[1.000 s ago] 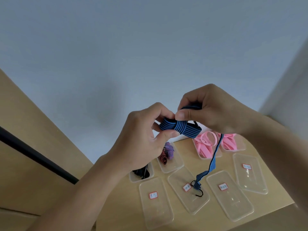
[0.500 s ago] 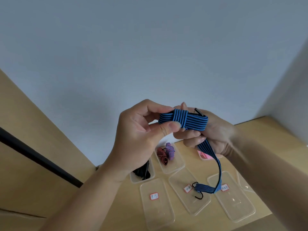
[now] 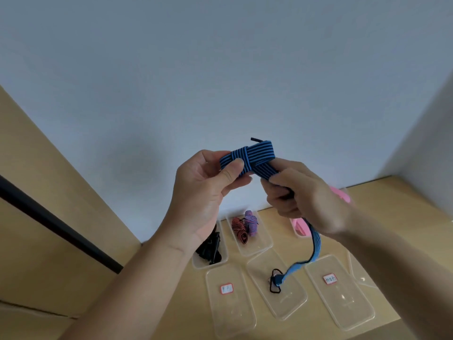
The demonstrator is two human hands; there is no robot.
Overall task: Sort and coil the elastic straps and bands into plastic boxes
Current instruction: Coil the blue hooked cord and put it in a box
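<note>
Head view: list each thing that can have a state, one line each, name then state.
blue striped strap: partly coiled, tail hanging loose.
left hand: pinches the coiled part.
right hand: grips the strap beside the coil.
black hook: free at the tail's end.
box of black straps: open.
box of red and purple coils: open, two coils inside.
labelled lids: lying flat, off the boxes.

Your strap [image 3: 247,158] is bright blue with thin black lengthwise stripes; its hook [image 3: 274,284] is black. Below it you see a red coil [image 3: 239,229] striped black, a purple striped coil [image 3: 251,222], pink bands [image 3: 301,227] and black straps [image 3: 209,249]. The clear lids [image 3: 230,312] carry white labels [image 3: 226,288] edged in red. The table [image 3: 392,212] is tan, the wall [image 3: 220,69] pale grey-blue.
</note>
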